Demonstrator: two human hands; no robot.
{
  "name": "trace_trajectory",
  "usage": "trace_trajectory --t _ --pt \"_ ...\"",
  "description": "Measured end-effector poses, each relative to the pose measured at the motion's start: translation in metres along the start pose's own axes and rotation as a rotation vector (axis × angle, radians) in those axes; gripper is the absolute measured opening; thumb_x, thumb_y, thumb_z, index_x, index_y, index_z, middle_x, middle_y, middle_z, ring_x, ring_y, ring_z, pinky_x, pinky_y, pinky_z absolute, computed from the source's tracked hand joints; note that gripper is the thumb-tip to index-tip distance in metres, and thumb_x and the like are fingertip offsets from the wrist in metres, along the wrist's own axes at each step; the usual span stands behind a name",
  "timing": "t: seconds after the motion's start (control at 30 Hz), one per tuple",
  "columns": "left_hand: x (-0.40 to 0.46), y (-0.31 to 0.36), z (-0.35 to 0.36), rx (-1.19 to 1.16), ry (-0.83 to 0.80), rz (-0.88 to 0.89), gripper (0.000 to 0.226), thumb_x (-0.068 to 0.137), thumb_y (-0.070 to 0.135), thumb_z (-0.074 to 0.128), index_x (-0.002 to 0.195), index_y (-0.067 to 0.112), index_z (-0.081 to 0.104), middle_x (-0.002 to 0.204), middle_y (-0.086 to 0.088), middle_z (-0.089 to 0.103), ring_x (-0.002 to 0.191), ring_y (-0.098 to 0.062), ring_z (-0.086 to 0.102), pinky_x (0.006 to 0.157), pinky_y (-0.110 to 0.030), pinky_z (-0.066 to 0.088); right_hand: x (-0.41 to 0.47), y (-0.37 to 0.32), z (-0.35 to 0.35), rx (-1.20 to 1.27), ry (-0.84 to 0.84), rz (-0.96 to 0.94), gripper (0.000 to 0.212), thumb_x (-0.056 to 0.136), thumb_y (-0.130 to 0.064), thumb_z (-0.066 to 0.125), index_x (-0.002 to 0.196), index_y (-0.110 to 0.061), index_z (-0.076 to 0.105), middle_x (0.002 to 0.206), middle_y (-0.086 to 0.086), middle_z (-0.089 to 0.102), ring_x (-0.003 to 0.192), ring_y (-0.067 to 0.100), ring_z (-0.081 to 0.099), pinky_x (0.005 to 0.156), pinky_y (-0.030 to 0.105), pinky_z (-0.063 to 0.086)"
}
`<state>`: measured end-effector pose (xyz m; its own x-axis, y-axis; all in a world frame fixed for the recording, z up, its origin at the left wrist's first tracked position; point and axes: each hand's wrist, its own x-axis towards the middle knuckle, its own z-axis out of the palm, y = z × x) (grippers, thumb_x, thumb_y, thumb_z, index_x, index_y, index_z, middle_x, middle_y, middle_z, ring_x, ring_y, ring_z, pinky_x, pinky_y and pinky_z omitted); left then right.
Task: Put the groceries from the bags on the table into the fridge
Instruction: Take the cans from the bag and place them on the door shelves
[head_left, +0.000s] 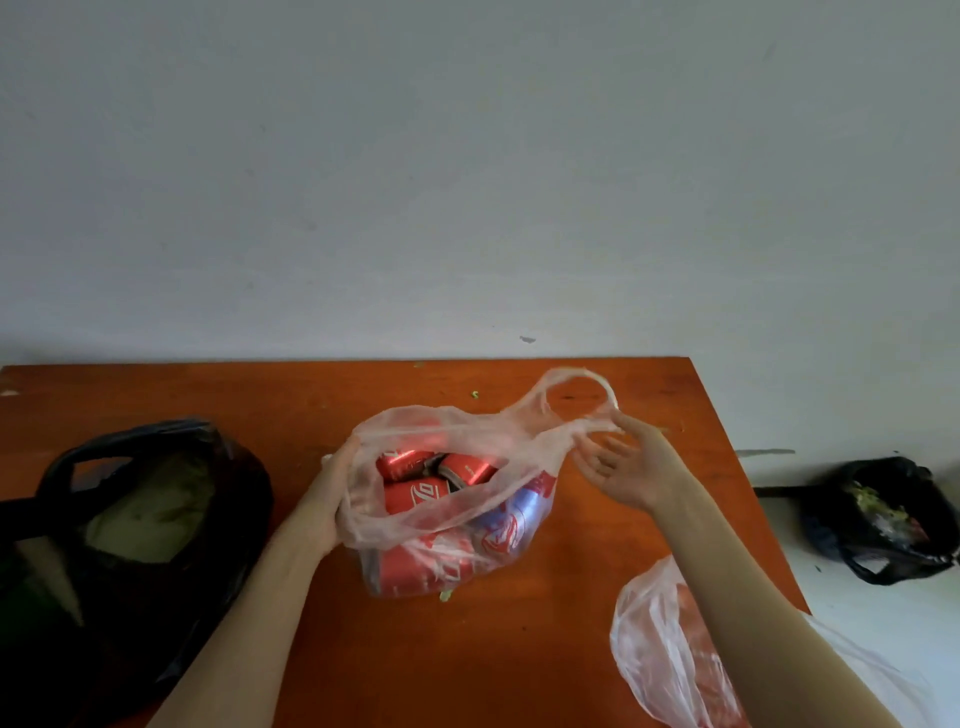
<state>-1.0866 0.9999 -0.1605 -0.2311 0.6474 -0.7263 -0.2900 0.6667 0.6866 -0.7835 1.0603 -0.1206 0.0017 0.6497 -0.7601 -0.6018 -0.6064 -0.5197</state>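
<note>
A thin pink plastic bag (467, 447) sits in the middle of the orange table (291, 405), its mouth pulled wide. Inside lie several red cola cans (415, 496) and one blue-and-silver can (519, 514). My left hand (327, 499) grips the bag's left rim. My right hand (631, 462) pinches the stretched right handle of the bag between thumb and fingers, with the handle loop standing up behind it.
A large black bag (156, 519) with greenish contents stands at the table's left. A second clear bag (670, 649) with red items lies at the front right, partly under my right forearm. A black bag (883, 519) of scraps sits on the floor to the right.
</note>
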Motion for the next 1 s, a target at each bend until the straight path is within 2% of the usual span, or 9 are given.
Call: trace_trajectory --t 0.13,0.27,0.33,0.43,0.53,0.6,0.7,0.8,1.0 --pt "-0.011 0.020 0.025 0.604 0.290 0.343 0.044 0.088 0.036 0.057 0.118 0.006 0.049 0.119 -0.017 0.058 0.104 -0.032 0.057 0.086 -0.042 0.046 -0.006 0.010 0.020 -0.975 0.384 -0.888 0.040 0.085 -0.037 0.066 0.112 -0.011 0.052 0.107 0.002 0.052 0.095 0.019 0.053 0.079 0.032 0.047" --pt "-0.022 0.021 0.037 1.240 0.674 0.844 0.079 0.080 0.024 0.069 0.143 0.021 0.022 0.137 -0.018 0.039 0.126 -0.035 0.039 0.100 -0.054 0.036 -0.010 0.040 0.042 -1.427 -0.011 -1.501 0.017 0.088 -0.021 0.057 0.092 -0.008 0.066 0.093 0.007 0.063 0.085 0.022 0.059 0.074 0.035 0.051" --pt "-0.012 0.023 0.048 1.459 0.623 0.964 0.073 0.082 0.015 0.064 0.142 0.027 0.026 0.148 -0.015 0.028 0.137 -0.036 0.025 0.109 -0.061 0.018 -0.003 0.052 0.051 -1.751 -0.039 -1.376 0.030 0.088 -0.037 0.057 0.105 -0.015 0.065 0.113 0.006 0.062 0.107 0.026 0.056 0.094 0.048 0.046" --pt "0.014 0.018 0.053 1.672 0.429 0.918 0.060 0.088 0.020 0.060 0.140 0.033 0.033 0.153 -0.007 0.024 0.141 -0.032 0.019 0.108 -0.059 0.000 0.005 0.061 0.043 -1.958 0.253 -0.868 0.076 0.085 -0.064 0.046 0.145 -0.021 0.028 0.156 0.005 0.018 0.145 0.025 0.009 0.115 0.053 0.006" --pt "0.029 0.010 0.048 1.579 0.301 0.850 0.031 0.094 0.021 0.051 0.125 0.024 0.051 0.122 -0.004 0.059 0.109 -0.020 0.057 0.092 -0.035 0.047 0.009 0.073 0.024 -1.838 0.352 -0.638 0.101 0.079 -0.069 0.051 0.150 -0.011 0.007 0.158 0.012 -0.008 0.145 0.030 -0.011 0.115 0.051 0.004" --pt "0.030 0.015 0.046 1.437 0.177 0.738 0.019 0.097 0.022 0.044 0.107 0.011 0.057 0.095 -0.005 0.066 0.079 -0.020 0.063 0.060 -0.024 0.047 0.017 0.083 0.011 -1.753 0.290 -0.425 0.089 0.085 -0.048 0.060 0.148 -0.004 0.014 0.156 0.019 0.009 0.144 0.033 0.011 0.115 0.046 0.021" --pt "0.038 0.028 0.039 1.320 0.057 0.564 0.019 0.098 0.022 0.042 0.093 0.008 0.053 0.094 -0.010 0.063 0.088 -0.031 0.061 0.065 -0.032 0.039 0.029 0.082 -0.004 -1.626 0.211 -0.410 0.023 0.088 -0.008 0.051 0.107 0.000 0.062 0.101 0.015 0.067 0.090 0.026 0.065 0.081 0.036 0.055" --pt "0.032 0.034 0.039 1.019 -0.165 0.312 0.017 0.086 0.026 0.051 0.080 0.011 0.056 0.083 -0.008 0.053 0.076 -0.021 0.052 0.064 -0.027 0.035 0.034 0.057 -0.014 -1.236 0.132 -0.291 0.013 0.083 -0.001 0.056 0.075 0.005 0.065 0.069 0.014 0.060 0.059 0.020 0.053 0.055 0.028 0.043" --pt "0.015 0.037 0.038 0.551 -0.334 -0.030 0.037 0.079 0.022 0.051 0.042 0.018 0.053 0.038 0.009 0.043 0.032 -0.002 0.024 0.032 -0.015 0.015 0.046 0.046 -0.042 -0.292 0.123 0.214 0.016 0.089 -0.004 0.046 0.103 0.002 0.051 0.089 0.015 0.059 0.081 0.024 0.059 0.071 0.035 0.050"
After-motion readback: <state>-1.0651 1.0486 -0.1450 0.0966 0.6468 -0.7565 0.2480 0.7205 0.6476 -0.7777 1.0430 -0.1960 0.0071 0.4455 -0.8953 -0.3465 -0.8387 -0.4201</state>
